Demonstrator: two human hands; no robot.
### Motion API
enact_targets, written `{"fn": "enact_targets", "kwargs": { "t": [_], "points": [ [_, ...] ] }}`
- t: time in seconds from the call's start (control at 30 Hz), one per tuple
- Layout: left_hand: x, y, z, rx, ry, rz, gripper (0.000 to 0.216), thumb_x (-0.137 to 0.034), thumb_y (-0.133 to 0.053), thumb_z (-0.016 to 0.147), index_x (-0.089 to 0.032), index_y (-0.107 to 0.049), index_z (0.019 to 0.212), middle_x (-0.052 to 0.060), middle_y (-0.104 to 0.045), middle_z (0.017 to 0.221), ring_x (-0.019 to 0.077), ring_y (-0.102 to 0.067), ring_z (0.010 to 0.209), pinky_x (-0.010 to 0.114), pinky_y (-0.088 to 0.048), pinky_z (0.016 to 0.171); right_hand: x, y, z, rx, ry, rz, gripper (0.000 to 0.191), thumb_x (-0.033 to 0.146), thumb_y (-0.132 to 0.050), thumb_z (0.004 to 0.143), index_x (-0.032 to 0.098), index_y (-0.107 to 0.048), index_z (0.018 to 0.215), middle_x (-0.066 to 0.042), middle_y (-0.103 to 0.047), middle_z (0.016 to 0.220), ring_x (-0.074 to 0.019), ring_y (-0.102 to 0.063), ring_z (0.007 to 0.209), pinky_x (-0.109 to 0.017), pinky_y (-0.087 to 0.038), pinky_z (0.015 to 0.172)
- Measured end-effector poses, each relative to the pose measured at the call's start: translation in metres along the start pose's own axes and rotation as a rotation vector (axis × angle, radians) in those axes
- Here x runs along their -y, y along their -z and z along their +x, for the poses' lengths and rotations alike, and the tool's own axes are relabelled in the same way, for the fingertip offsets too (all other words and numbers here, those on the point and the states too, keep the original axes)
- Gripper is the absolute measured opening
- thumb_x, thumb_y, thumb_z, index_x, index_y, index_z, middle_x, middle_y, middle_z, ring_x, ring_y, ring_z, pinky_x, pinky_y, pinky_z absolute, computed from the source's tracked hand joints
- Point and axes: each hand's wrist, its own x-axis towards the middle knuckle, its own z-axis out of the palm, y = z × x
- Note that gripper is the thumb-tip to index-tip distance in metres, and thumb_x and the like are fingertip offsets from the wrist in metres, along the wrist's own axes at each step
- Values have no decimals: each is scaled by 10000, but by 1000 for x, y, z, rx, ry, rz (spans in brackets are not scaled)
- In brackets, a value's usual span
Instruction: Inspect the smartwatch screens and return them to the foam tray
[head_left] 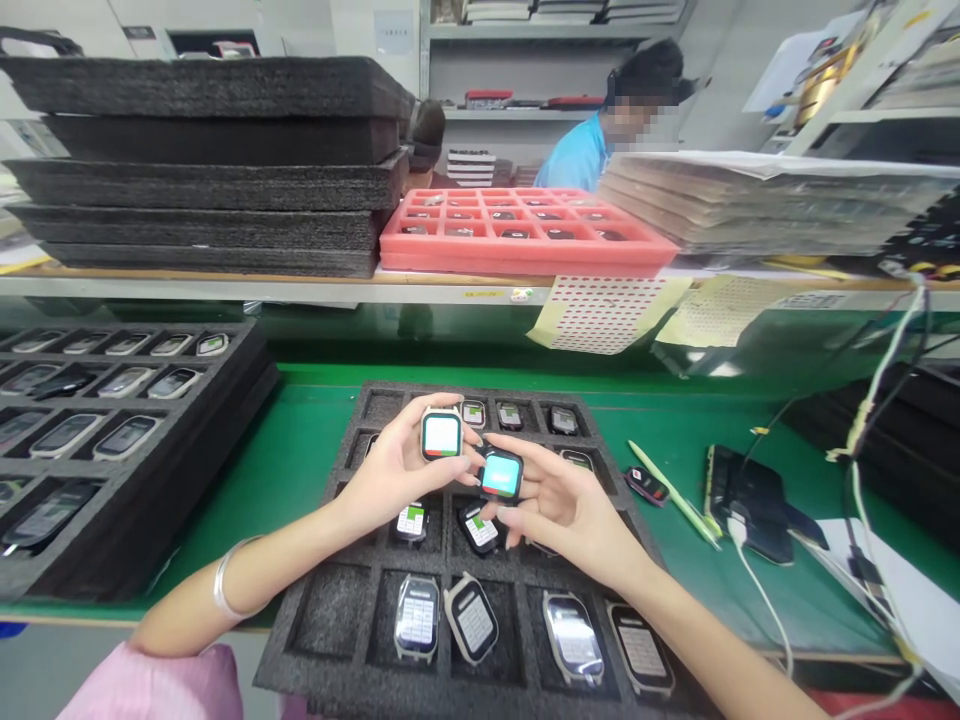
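Note:
My left hand (pixel 409 462) grips a light-cased smartwatch (pixel 442 435) between thumb and fingers, its screen lit mostly white with a coloured strip below. Close beside it, my right hand (pixel 559 500) holds a black smartwatch (pixel 501 474) whose screen glows cyan. Both are held over a dark foam tray (pixel 326 625) divided into square pockets. Several watch heads lie in it, among them a black one (pixel 481 527) just under my hands and a tilted light-cased one (pixel 472 618) nearer me. My hands and forearms hide some of the pockets.
On the left stands another foam tray (pixel 225 385) of watches. To the right lie a green pen (pixel 671 490), a small dark watch (pixel 646 486) and a black device (pixel 750 505) with a white cable. A shelf above bears black foam trays (pixel 202 185) and a red tray (pixel 525 255). People are behind it.

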Motion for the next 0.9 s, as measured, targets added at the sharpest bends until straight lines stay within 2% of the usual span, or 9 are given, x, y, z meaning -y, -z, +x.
{"fn": "enact_targets", "kwargs": {
  "t": [0.13, 0.37, 0.53, 0.73, 0.83, 0.9],
  "points": [
    [0, -1, -1, 3, 3, 17, 469, -194, -672, 802, -190, -456, 1219, 76, -598, 1004, 197, -642, 862, 314, -571, 706, -1, 2, 0, 40, 7, 18, 573, 182, -689, 807, 223, -436, 1320, -96, -634, 1113, -195, -674, 842, -249, -575, 591],
    [-2, -1, -11, 95, 47, -8, 693, -92, -724, 727, -245, -384, 1311, 77, -560, 1088, 215, -616, 967, 370, -537, 835, -4, 1, 2, 18, 31, 42, 513, 193, -641, 850, 194, -442, 1323, -103, -653, 1063, -181, -673, 788, -244, -576, 554],
    [-1, 5, -23, 78, 51, 11, 718, -69, -693, 750, -265, -337, 1341, 68, -547, 1081, 212, -613, 971, 380, -540, 845, -6, -1, 2, 32, 8, 19, 559, 202, -683, 814, 205, -450, 1322, -89, -666, 1030, -194, -678, 811, -253, -580, 575],
    [-7, 20, -65, 55, 121, 139, 660, -122, -579, 863, -355, -247, 1384, 56, -526, 1109, 205, -605, 1010, 377, -527, 877, -10, -4, 5, 68, -40, -34, 657, 222, -715, 782, 208, -403, 1359, -109, -635, 1127, -198, -668, 874, -299, -591, 675],
    [-14, 33, -95, 100, 179, 347, 608, -150, -524, 900, -371, -228, 1383, 57, -547, 1147, 202, -600, 1042, 394, -499, 933, -12, -11, 12, 54, -50, -137, 646, 217, -729, 757, 197, -441, 1335, -86, -655, 1053, -208, -659, 909, -355, -574, 784],
    [-19, 42, -113, 159, 193, 562, 572, -172, -540, 892, -352, -278, 1368, 59, -577, 1163, 204, -600, 1046, 383, -482, 953, -13, -19, 18, 71, -65, -204, 599, 209, -731, 747, 191, -489, 1295, -64, -663, 974, -195, -656, 872, -353, -568, 789]
  ]
}}
